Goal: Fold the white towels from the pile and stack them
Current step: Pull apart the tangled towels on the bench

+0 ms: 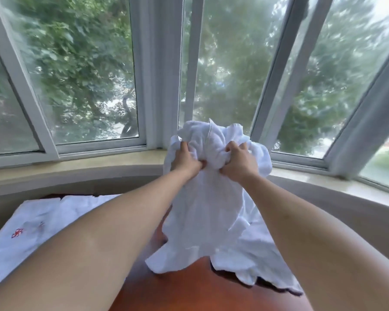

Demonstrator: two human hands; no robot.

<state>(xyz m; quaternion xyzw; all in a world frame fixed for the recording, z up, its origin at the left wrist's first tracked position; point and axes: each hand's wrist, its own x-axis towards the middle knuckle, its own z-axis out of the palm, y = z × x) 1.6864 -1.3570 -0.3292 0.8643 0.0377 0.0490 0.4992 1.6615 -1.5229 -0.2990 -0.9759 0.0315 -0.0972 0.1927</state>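
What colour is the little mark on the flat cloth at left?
Red, on the white flat cloth, seen in the head view.

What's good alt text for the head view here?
Both hands, the left hand and right hand, grip a bunched white towel lifted above a reddish-brown table, its lower edge draping down. A flat white cloth with a small red mark lies at left, below a bay window facing green trees.
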